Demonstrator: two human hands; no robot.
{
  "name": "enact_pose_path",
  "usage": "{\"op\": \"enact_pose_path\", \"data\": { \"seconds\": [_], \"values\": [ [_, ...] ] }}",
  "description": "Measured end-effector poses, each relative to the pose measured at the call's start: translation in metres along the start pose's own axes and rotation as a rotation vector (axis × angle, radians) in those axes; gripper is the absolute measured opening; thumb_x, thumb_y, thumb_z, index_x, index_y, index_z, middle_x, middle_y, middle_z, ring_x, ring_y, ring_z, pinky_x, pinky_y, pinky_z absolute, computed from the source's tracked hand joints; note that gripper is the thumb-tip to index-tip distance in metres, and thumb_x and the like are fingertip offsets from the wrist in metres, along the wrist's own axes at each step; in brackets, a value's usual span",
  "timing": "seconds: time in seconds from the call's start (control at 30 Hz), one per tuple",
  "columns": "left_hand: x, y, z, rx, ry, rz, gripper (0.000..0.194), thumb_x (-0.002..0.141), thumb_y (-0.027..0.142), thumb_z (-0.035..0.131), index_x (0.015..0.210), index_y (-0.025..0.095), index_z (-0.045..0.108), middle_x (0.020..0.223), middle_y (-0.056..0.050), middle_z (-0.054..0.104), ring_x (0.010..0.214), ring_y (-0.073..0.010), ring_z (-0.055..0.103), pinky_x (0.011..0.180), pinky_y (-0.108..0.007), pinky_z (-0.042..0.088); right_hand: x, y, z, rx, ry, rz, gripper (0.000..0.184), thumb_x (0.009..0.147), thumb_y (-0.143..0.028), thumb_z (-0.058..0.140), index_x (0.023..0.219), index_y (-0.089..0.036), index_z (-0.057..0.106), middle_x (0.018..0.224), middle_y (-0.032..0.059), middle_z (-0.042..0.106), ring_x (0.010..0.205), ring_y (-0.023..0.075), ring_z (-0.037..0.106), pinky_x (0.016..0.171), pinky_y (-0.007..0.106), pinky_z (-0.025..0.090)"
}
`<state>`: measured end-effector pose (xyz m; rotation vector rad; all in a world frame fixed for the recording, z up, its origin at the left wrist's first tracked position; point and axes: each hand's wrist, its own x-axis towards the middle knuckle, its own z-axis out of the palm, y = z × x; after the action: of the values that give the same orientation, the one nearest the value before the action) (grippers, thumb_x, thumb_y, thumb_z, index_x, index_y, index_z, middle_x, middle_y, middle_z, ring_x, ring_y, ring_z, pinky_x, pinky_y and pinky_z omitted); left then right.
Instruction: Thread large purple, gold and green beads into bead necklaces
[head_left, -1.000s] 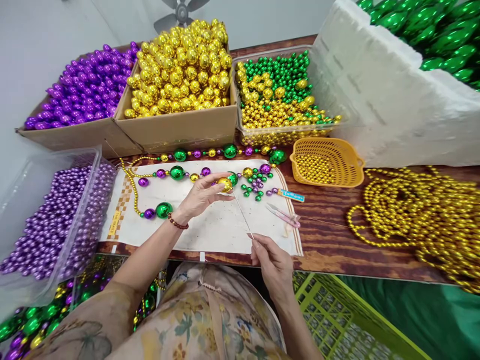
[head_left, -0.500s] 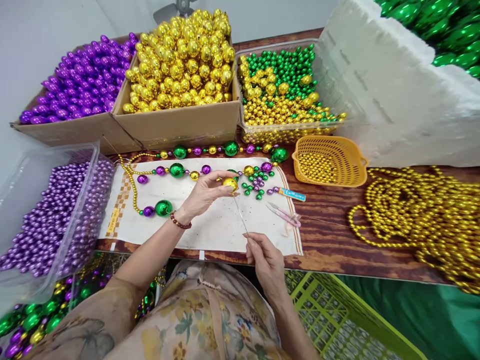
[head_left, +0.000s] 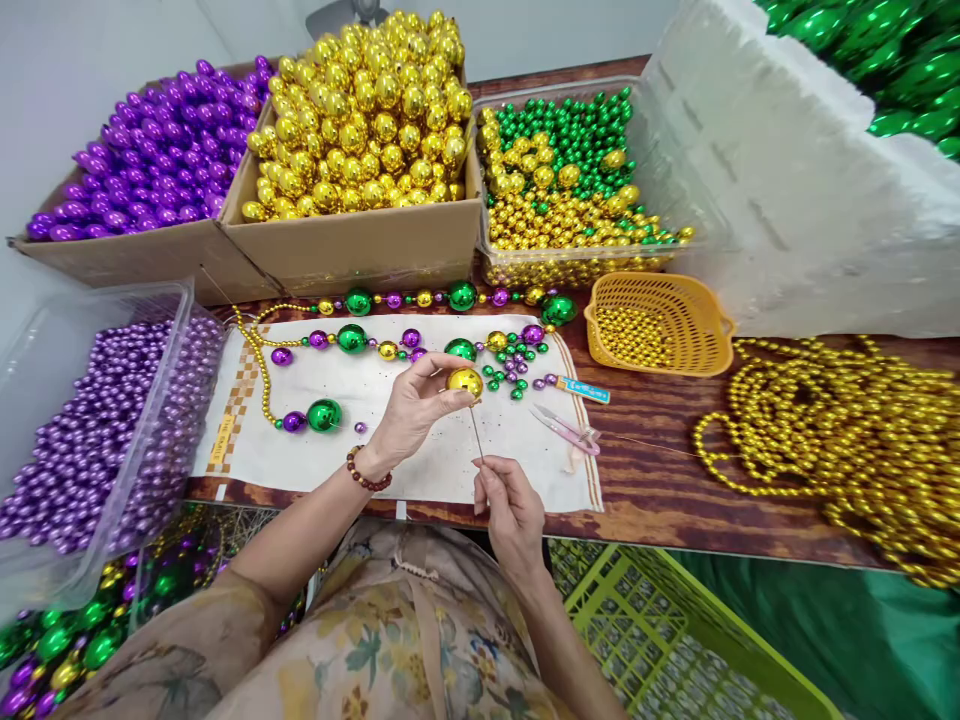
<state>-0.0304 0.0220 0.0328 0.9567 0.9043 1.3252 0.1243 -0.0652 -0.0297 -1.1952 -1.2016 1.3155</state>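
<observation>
My left hand (head_left: 414,408) pinches a large shiny gold bead (head_left: 465,383) between thumb and fingers, above the white cloth. Below it, my right hand (head_left: 513,512) grips a thin needle (head_left: 478,432) by its lower end. The needle points up, its upper end at the underside of the gold bead; whether it is inside the hole I cannot tell. Just beyond the left fingers lies a large green bead (head_left: 460,349). Loose small green and purple beads (head_left: 513,366) sit right of the gold bead. A strung bead strand (head_left: 352,339) runs across the cloth.
Boxes of purple beads (head_left: 172,150) and gold beads (head_left: 360,120) stand behind, beside a clear bin (head_left: 600,250). An orange basket (head_left: 705,350), small pink-handled scissors (head_left: 566,432), a blue-handled cutter (head_left: 585,390) and piled gold strands (head_left: 840,430) are at right.
The gold bead has come down toward me in my left hand, uncovering the green bead behind it. My right hand has shifted left and slightly up with the needle.
</observation>
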Motion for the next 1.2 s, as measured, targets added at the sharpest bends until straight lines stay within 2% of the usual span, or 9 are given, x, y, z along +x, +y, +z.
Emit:
{"op": "enact_pose_path", "data": {
  "seconds": [0.17,0.23,0.43,0.57,0.7,0.77,0.87,0.97,1.2],
  "values": [
    [-0.009,0.012,0.011,0.159,0.057,0.234,0.033,0.074,0.038,0.085,0.100,0.025,0.069,0.098,-0.003,0.062,0.088,-0.0140,0.061,0.079,-0.028,0.054,0.001,0.000,0.002,0.002,0.001,-0.029,0.024,0.101,-0.037,0.050,0.098,-0.018,0.064,0.058,-0.0050,0.049,0.049,0.0101,0.048,0.049,0.024,0.040],
    [-0.011,0.015,0.014,0.176,0.073,0.268,0.034,0.073,0.036,0.087,0.099,0.024,0.068,0.098,-0.003,0.061,0.088,-0.0136,0.061,0.079,-0.027,0.053,0.001,0.001,0.003,0.021,-0.011,-0.048,0.023,0.101,-0.036,0.050,0.098,-0.018,0.064,0.059,-0.0051,0.049,0.049,0.0100,0.047,0.049,0.023,0.039],
    [-0.009,0.013,0.008,0.006,0.048,0.092,0.038,0.074,0.042,0.084,0.100,0.023,0.065,0.099,-0.003,0.066,0.084,-0.0142,0.064,0.077,-0.030,0.057,-0.002,0.002,0.006,0.035,0.000,-0.089,0.021,0.102,-0.033,0.049,0.097,-0.018,0.064,0.057,-0.0051,0.047,0.047,0.0093,0.043,0.047,0.023,0.034],
    [-0.005,0.014,0.005,-0.025,0.074,0.076,0.037,0.071,0.039,0.087,0.095,0.022,0.065,0.092,-0.001,0.065,0.080,-0.0124,0.061,0.070,-0.026,0.056,0.000,-0.004,0.007,-0.046,-0.015,-0.077,0.023,0.101,-0.035,0.050,0.097,-0.018,0.065,0.061,-0.0031,0.050,0.050,0.0096,0.043,0.046,0.023,0.032],
    [-0.002,0.016,0.007,-0.028,0.089,0.054,0.034,0.072,0.039,0.086,0.097,0.022,0.071,0.086,0.000,0.064,0.070,-0.0081,0.057,0.065,-0.021,0.052,0.000,-0.007,0.011,-0.149,-0.129,-0.121,0.022,0.100,-0.033,0.049,0.098,-0.018,0.066,0.061,-0.0031,0.050,0.051,0.0095,0.044,0.049,0.023,0.033],
    [-0.001,0.017,0.008,-0.019,0.089,0.046,0.031,0.075,0.039,0.084,0.097,0.021,0.073,0.084,0.001,0.063,0.068,-0.0067,0.057,0.065,-0.020,0.050,0.000,-0.003,0.013,-0.156,-0.106,-0.132,0.021,0.100,-0.032,0.049,0.100,-0.018,0.065,0.061,-0.0038,0.050,0.051,0.0091,0.044,0.050,0.023,0.034],
    [-0.003,0.019,0.008,-0.064,0.054,0.018,0.031,0.080,0.038,0.080,0.106,0.023,0.073,0.089,0.000,0.066,0.074,-0.0090,0.064,0.070,-0.022,0.053,0.001,0.005,0.014,-0.104,-0.019,-0.098,0.021,0.102,-0.032,0.047,0.102,-0.018,0.063,0.060,-0.0051,0.047,0.049,0.0086,0.041,0.048,0.022,0.032],
    [-0.006,0.021,0.006,-0.104,-0.009,-0.032,0.034,0.083,0.035,0.077,0.114,0.024,0.071,0.100,-0.004,0.070,0.084,-0.0138,0.070,0.073,-0.025,0.055,0.003,0.010,0.010,-0.057,-0.033,-0.075,0.021,0.103,-0.033,0.047,0.102,-0.019,0.062,0.060,-0.0053,0.046,0.047,0.0084,0.039,0.045,0.021,0.031],
    [-0.003,0.022,0.002,-0.148,0.108,-0.038,0.031,0.078,0.035,0.082,0.105,0.021,0.074,0.096,-0.004,0.073,0.078,-0.0129,0.071,0.072,-0.025,0.055,-0.008,0.016,0.006,-0.099,-0.021,-0.077,0.022,0.100,-0.034,0.050,0.101,-0.018,0.064,0.064,-0.0023,0.053,0.049,0.0093,0.044,0.044,0.021,0.034]
  ]
}}
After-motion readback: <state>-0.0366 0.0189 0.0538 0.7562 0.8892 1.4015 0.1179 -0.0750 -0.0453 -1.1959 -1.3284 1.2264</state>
